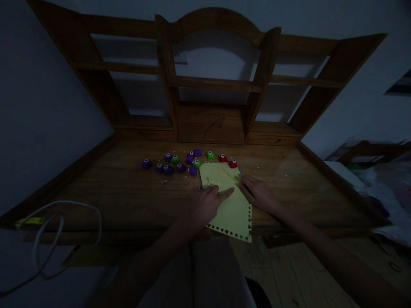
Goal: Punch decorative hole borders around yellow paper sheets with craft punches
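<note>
A yellow paper sheet (231, 209) lies on the wooden desk (128, 192), its near edge hanging over the front and lined with small punched shapes. My left hand (205, 204) rests on the sheet's left side, fingers stretched toward the middle. On the sheet's right edge lies my right hand (260, 194), its fingers flat and pressing the paper. Several small paper punches in purple (167, 168), green (210, 155) and red (233, 163) are scattered just beyond the sheet.
A wooden hutch with shelves (215, 83) rises at the back of the desk. A white cable (61, 222) loops over the desk's left front corner. Tiny paper bits dot the desk. Cluttered furniture stands at the right.
</note>
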The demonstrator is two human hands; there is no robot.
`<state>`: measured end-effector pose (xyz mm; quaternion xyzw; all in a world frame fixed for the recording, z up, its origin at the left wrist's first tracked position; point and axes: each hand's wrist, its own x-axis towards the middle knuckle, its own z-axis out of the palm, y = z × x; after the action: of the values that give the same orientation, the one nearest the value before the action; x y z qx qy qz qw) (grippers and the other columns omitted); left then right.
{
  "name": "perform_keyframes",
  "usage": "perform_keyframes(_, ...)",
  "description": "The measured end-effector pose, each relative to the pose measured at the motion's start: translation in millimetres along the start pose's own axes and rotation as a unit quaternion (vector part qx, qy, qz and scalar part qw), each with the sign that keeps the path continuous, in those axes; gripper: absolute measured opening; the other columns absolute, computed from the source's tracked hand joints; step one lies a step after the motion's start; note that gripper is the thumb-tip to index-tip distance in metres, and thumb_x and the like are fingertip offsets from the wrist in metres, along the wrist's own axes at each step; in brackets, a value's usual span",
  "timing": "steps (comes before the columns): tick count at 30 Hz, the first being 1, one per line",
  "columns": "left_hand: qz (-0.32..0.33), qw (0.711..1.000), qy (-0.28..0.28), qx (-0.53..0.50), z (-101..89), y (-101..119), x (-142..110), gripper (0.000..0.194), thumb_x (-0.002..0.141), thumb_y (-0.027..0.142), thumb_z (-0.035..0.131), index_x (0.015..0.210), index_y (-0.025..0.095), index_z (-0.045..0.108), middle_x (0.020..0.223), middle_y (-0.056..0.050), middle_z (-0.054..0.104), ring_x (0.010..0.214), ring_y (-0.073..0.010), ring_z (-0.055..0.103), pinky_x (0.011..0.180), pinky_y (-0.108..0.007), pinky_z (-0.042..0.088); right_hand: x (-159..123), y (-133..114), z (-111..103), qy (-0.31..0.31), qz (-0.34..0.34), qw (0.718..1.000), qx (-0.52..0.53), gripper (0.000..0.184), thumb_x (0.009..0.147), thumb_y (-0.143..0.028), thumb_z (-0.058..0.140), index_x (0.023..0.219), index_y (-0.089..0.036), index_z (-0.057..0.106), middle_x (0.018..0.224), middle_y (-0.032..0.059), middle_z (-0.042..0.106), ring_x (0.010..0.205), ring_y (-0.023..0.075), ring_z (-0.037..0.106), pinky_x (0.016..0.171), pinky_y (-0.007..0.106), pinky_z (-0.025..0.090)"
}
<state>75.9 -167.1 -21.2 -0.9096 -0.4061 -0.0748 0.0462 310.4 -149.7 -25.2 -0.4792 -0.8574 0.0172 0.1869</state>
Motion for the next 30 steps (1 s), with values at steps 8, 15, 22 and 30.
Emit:
perform_keyframes(8, 0.035, 0.998, -0.048, -0.014, -15.6, 4, 9, 0.057, 0.088, 0.009, 0.042, 0.141, 0.030, 0.035, 0.093, -0.007, 0.064, 0.079, -0.0206, 0.064, 0.067, -0.030, 0.045, -2, 3, 2, 0.015, 0.041, 0.999, -0.013, 0.026, 0.097, -0.034, 0.035, 0.103, -0.017, 0.053, 0.093, 0.0102, 0.061, 0.086, 0.0231, 0.059, 0.079, 0.035, 0.047)
perform_keyframes(15, 0.048, 0.997, -0.045, -0.039, -0.1, 28, 9, 0.059, 0.084, 0.006, 0.041, 0.142, 0.004, 0.026, 0.096, -0.014, 0.069, 0.083, -0.0238, 0.065, 0.072, -0.033, 0.045, -10, 5, -8, 0.004, 0.028, 1.000, 0.006, 0.029, 0.095, -0.040, 0.039, 0.103, -0.018, 0.056, 0.097, 0.0115, 0.061, 0.090, 0.0243, 0.059, 0.081, 0.036, 0.048)
perform_keyframes(22, 0.057, 0.996, -0.061, -0.034, 3.0, 26, 11, 0.063, 0.084, 0.007, 0.041, 0.143, 0.005, 0.022, 0.091, -0.014, 0.070, 0.079, -0.0232, 0.065, 0.067, -0.033, 0.044, -11, 7, -5, 0.007, 0.021, 1.000, -0.011, 0.031, 0.097, -0.030, 0.033, 0.115, -0.016, 0.055, 0.101, 0.0122, 0.060, 0.093, 0.0243, 0.058, 0.086, 0.037, 0.047)
perform_keyframes(30, 0.043, 0.997, -0.048, -0.039, 2.3, 28, 9, 0.062, 0.082, 0.004, 0.038, 0.143, 0.008, 0.026, 0.096, -0.013, 0.069, 0.083, -0.0226, 0.065, 0.068, -0.032, 0.044, -13, 10, -1, 0.024, 0.060, 0.998, -0.017, 0.035, 0.096, -0.027, 0.034, 0.125, -0.015, 0.050, 0.105, 0.0138, 0.061, 0.097, 0.0251, 0.059, 0.087, 0.038, 0.046)
